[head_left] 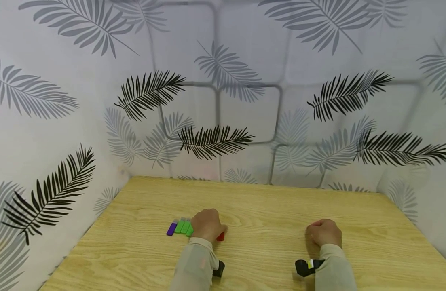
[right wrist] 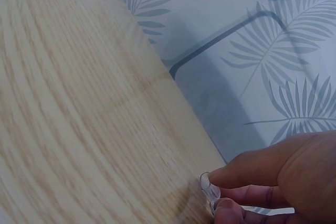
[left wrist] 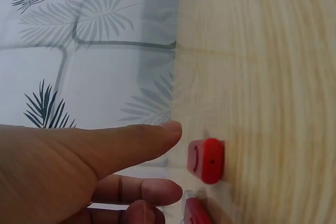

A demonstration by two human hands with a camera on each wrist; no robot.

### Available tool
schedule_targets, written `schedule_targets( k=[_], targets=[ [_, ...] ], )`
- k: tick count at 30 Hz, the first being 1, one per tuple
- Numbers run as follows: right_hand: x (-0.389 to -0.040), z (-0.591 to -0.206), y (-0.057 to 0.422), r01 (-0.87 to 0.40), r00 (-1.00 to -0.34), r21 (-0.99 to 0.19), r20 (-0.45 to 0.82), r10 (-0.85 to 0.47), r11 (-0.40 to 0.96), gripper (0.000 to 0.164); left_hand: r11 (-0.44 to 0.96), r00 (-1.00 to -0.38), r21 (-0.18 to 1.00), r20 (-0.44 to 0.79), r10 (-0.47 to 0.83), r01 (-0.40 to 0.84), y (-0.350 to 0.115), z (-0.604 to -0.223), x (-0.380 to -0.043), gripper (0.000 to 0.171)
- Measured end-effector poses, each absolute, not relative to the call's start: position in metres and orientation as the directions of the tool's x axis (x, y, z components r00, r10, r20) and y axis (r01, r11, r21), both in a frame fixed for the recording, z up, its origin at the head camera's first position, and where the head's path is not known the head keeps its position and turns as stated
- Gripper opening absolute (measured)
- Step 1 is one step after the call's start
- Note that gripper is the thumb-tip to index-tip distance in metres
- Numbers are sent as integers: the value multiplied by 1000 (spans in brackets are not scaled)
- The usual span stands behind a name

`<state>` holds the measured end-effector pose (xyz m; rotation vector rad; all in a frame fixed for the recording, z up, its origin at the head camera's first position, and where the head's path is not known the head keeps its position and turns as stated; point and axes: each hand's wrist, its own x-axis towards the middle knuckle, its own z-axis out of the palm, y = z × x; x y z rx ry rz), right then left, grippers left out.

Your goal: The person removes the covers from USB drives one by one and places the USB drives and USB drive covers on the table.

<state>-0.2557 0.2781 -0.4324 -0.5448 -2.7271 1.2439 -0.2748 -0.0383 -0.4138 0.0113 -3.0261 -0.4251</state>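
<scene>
A: Work in hand, by my reading: the left hand (head_left: pixel 207 225) at the red piece (left wrist: pixel 211 162), the right hand (head_left: pixel 326 233) minding a small clear piece (right wrist: pixel 211 188). How best to do it?

B: Left: bring thumb and forefinger down on the red piece's opposite sides, low and square. A second red piece (left wrist: pixel 197 212) lies just beside it; a wide grasp could knock that one. Right: light pinch, held steady. Something clear and smooth probably slips if squeezed hard.

A: Left fingers?

B: Relaxed, apparently holding nothing. Thumb stretched straight, clear space between it and the fingers below, which bend loosely. Thumb tip near the red piece; contact doesn't show.

A: Right?

B: Thumb and fingertips closed together on the clear piece, over the wooden table (head_left: pixel 266 226). Its lower end is hidden, so I can't tell whether more is attached.

A: Where do the pieces lie?

B: Red ones on the table, under and beside the left hand. Past its outer side, a row: green pieces (head_left: pixel 179 226), then a purple piece (head_left: pixel 171 229) at the far left. Right hand well apart from them all.
</scene>
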Motion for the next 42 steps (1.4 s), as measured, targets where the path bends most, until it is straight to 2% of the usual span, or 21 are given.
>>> schedule_targets(
  k=[7, 11, 15, 22, 35, 42],
  targets=[
    [-255, -432, 279, 274, -935, -739, -54, 352, 616, 30, 953, -994, 303, 101, -35, -3, -52, -414, -279, 43],
    [-255, -433, 279, 277, -934, -739, -55, 354, 615, 34, 950, -992, 311, 114, -56, -18, -60, -414, -280, 32],
    [-255, -434, 279, 288, -930, -741, -65, 363, 606, 35, 945, -996, 326, 68, -62, -36, -66, -411, -279, 25],
    [-255, -434, 279, 285, -928, -737, -52, 369, 613, 35, 943, -999, 331, 16, -52, -44, -68, -407, -278, 26],
    [-255, -434, 278, 279, -929, -748, -50, 368, 603, 34, 945, -998, 328, 63, -31, -8, -62, -408, -276, 29],
    [-256, -433, 277, 282, -929, -747, -56, 366, 602, 35, 947, -998, 321, 50, -36, -18, -60, -406, -275, 29]
  ],
)
